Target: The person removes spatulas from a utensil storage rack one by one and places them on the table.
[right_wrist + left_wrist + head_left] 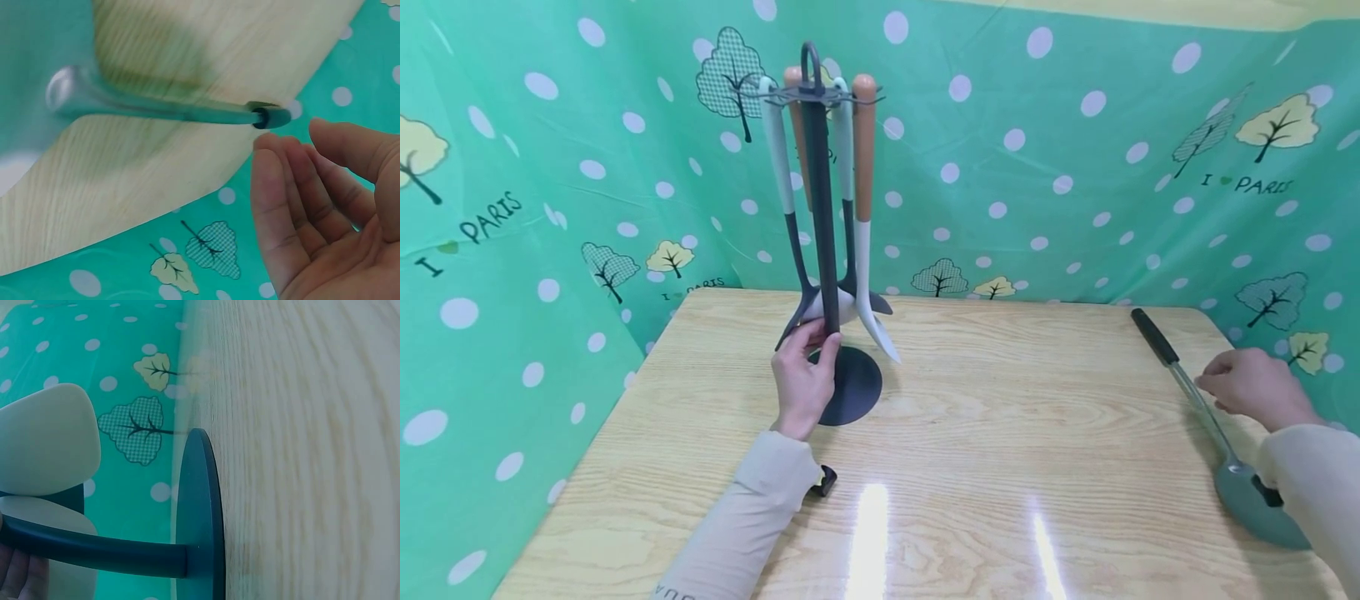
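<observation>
A black utensil stand (822, 208) with a round base (859, 387) stands upright at the table's back left. My left hand (803, 375) grips its pole low down, thumb and fingers around it. Several utensils hang from its top ring, among them a white one with a brown handle (864, 158) and dark-headed ones with pale green handles (778, 150). At the right lies a metal cooking utensil (1202, 404) with a black handle and broad shiny head, perhaps a wok spatula. Beside its shaft hovers my right hand (1255, 387), fingers loosely bent, holding nothing in the right wrist view.
The light wooden table (1000, 400) ends at the back against a green dotted cloth (1000, 183), which also hangs along both sides. The metal utensil lies near the table's right edge. A black wrist mount (823, 482) shows at my left sleeve.
</observation>
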Demonstrator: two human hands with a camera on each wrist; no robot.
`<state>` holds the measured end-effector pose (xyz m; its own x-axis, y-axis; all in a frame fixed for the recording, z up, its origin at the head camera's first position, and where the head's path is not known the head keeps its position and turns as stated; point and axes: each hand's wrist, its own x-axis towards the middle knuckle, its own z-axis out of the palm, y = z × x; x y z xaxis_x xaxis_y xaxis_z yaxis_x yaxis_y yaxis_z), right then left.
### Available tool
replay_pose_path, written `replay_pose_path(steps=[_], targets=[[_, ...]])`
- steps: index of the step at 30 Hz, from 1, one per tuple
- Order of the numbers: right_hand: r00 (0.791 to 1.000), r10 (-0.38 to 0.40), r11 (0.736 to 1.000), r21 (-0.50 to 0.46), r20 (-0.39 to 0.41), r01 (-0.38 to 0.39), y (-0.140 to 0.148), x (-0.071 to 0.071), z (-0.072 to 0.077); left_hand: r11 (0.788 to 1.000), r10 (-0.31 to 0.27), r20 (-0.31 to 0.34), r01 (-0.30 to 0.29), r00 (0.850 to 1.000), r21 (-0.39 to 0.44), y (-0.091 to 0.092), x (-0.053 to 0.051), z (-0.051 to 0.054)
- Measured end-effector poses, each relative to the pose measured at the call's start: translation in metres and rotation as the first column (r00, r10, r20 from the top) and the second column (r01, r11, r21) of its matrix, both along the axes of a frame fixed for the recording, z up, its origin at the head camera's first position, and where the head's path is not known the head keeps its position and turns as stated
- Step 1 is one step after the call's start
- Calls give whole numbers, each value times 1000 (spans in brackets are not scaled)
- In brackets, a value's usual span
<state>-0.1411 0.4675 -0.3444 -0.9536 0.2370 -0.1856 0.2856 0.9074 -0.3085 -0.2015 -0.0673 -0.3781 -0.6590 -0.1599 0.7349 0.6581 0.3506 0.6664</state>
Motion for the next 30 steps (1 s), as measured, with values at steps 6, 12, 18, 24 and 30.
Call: replay_pose_path(steps=[6, 12, 18, 24, 30], targets=[[995, 4, 1000, 0, -102, -4, -12, -1, 2, 1000, -4, 7, 4, 1000, -3, 0, 1, 0], [982, 58, 998, -22, -178, -63, -24, -1, 2, 1000, -7, 2, 7, 1000, 0, 0, 0, 1], [977, 42, 996, -64, -207, -56, -37, -3, 0, 1000, -11, 4, 11, 1000, 8, 0, 0, 0], [972, 49, 994, -82, -228, -70, -51, -3, 0, 1000, -12, 1, 12, 1000, 9, 0, 0, 0], [965, 57, 990, -111, -256, -88, -73, -1, 2, 1000, -14, -2, 14, 1000, 10, 0, 0, 0]])
